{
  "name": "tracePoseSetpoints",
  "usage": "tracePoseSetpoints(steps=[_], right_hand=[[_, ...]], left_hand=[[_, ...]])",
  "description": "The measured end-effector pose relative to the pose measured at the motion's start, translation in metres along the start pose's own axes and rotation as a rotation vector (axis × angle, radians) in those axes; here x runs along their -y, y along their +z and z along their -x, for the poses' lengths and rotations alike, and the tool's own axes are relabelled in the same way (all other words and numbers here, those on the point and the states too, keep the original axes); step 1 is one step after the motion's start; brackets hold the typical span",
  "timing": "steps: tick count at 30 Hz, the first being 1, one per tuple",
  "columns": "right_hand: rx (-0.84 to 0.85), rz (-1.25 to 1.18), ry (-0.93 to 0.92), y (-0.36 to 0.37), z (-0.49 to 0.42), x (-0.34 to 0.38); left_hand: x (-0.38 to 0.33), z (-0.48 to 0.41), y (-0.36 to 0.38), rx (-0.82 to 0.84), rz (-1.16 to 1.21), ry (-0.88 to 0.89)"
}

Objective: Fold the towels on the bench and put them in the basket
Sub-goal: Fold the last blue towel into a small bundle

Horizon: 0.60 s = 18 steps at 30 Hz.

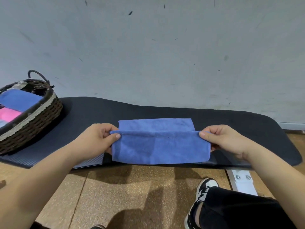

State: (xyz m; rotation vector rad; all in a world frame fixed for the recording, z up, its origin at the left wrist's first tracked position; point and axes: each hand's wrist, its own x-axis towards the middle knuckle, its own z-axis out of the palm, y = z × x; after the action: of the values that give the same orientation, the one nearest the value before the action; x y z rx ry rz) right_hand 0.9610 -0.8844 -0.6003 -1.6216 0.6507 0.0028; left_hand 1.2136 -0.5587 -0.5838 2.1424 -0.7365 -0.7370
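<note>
A blue towel lies across the middle of the dark bench, its near part lifted and folded over toward the far part. My left hand pinches the towel's raised left corner between thumb and fingers. My right hand pinches the raised right corner the same way. A dark woven basket with a loop handle stands on the bench's left end. Inside it lie a folded blue towel and a folded pink towel.
A grey scuffed wall rises right behind the bench. Brown cork-like floor lies in front of it. My leg in black trousers and a black-and-white shoe are at the lower right, beside a white bench foot.
</note>
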Motion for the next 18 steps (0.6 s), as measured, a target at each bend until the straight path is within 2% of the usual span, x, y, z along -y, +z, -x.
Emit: tracePoseSetpoints(steps=[5,8,12,18], right_hand=[[-0.274,-0.001,-0.077,0.009,-0.042,0.005],[-0.391,0.163,-0.099,0.012,-0.071,0.007],[-0.421,0.475,-0.031,0.018,-0.104,0.000],[-0.456,0.537,0.045,0.019,-0.127,-0.007]], left_hand=[[-0.003,-0.039,0.003,-0.161,-0.015,-0.002],[0.004,-0.069,0.004,-0.244,-0.055,-0.019],[0.019,-0.095,0.014,-0.247,-0.239,-0.119],[0.020,-0.114,0.014,-0.214,-0.342,-0.218]])
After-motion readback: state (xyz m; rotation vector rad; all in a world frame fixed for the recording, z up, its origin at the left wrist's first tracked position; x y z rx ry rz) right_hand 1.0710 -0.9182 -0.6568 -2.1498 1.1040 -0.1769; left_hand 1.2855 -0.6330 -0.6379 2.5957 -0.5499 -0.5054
